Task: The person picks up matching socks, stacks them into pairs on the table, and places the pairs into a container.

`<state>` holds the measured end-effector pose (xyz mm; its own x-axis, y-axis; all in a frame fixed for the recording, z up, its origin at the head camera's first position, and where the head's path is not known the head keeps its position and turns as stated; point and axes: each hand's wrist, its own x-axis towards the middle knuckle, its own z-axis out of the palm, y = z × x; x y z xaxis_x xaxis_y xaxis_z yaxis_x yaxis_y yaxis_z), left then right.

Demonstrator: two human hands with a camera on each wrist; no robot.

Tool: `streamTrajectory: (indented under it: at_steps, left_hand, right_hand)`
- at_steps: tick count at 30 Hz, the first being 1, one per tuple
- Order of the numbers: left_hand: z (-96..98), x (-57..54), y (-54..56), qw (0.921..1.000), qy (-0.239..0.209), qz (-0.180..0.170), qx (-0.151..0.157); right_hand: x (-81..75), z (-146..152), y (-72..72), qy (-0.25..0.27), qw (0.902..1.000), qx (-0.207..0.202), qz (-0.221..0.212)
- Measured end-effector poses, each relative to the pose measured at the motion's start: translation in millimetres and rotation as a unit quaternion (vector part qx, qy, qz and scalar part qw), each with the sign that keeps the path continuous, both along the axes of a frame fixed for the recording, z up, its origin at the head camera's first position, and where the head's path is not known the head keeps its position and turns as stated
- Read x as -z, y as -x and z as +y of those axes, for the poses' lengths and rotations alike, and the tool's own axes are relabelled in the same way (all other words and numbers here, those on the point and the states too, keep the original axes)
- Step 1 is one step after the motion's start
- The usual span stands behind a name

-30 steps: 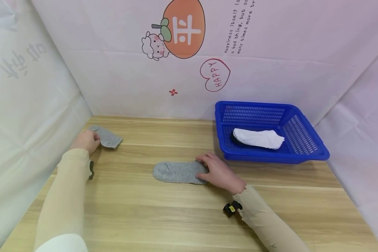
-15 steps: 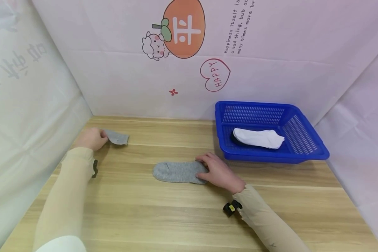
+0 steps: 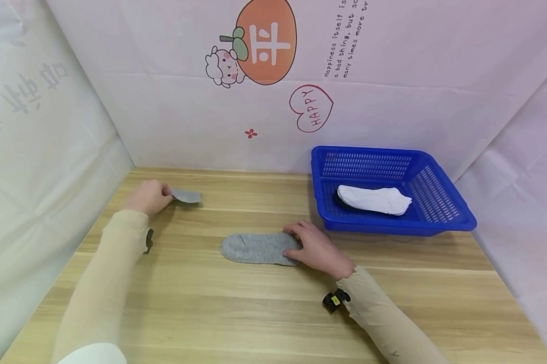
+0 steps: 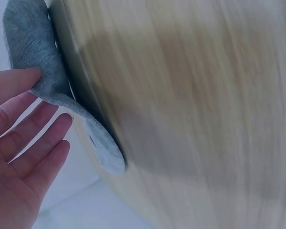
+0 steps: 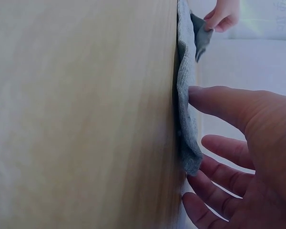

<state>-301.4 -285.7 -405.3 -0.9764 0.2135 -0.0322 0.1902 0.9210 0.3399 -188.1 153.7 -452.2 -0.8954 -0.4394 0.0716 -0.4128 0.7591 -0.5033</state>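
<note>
My left hand (image 3: 149, 197) pinches a small grey sock (image 3: 187, 196) between thumb and fingers, near the back left of the table. In the left wrist view, the thumb lies on this grey sock (image 4: 43, 57) and the other fingers sit under and beside it. A second grey sock (image 3: 255, 248) lies flat at the middle of the table. My right hand (image 3: 316, 247) rests on its right end. The right wrist view shows the thumb touching that flat sock (image 5: 185, 95), with the other fingers loosely bent around its end, touching it or very near.
A blue plastic basket (image 3: 396, 226) with slotted walls stands at the back right. Inside it lie white socks (image 3: 374, 199) over something black (image 3: 342, 203). White printed cloth (image 3: 186, 121) encloses the wooden table (image 3: 237, 313) at the back and sides.
My left hand has moved to the right, carrying the small grey sock along. The right hand and the flat sock have stayed in place.
</note>
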Motion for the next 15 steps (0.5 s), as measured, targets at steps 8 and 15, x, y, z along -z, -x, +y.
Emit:
streamTrajectory:
  at_steps: [8, 15]
  left_hand:
    - [24.4, 6.6, 3.2, 0.9994, -0.001, 0.017, 0.029]
    - [46.8, 9.7, 5.3, 0.9983, -0.002, 0.027, 0.051]
  right_hand:
    - [0.7, 0.0, 0.4, -0.002, 1.0, -0.001, 0.001]
    - [1.2, 0.1, 0.7, 0.001, 1.0, 0.0, 0.0]
